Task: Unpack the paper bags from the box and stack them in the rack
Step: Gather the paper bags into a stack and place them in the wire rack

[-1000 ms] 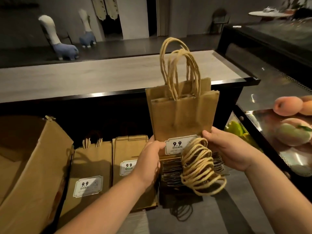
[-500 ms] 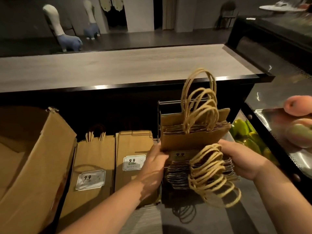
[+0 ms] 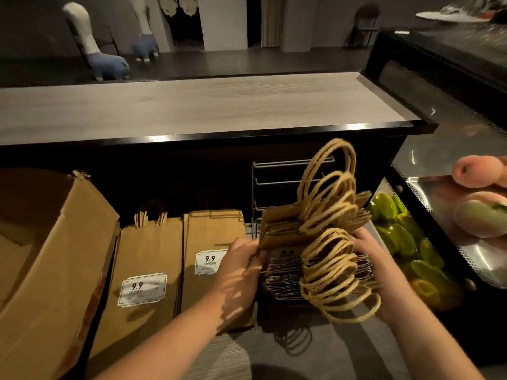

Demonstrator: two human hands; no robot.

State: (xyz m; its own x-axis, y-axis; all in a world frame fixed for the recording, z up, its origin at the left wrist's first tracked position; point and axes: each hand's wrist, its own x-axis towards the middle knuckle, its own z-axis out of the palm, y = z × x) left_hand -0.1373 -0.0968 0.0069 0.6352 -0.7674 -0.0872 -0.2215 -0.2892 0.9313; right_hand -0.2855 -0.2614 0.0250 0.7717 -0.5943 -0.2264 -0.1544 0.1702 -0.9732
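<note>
we had our left hand and right hand, fingers clamped on either side of a bundle of paper bags at centre right, lowering it into the wire rack; next, we judged, seat it squarely.

**A dim shop behind a long counter**

From my feed I look over a long counter with a pale wood-grain top and a glossy black edge that catches a streak of light. Beyond it lies a dark floor, dull grey walls and a white pillar beside a black doorway. Two plush animals with white necks and blue bodies stand on that floor, and a dark chair sits against the far wall. To my right a black display case with a glass top reflects the room; peaches and green fruit lie there. The light is low and warm.
</note>
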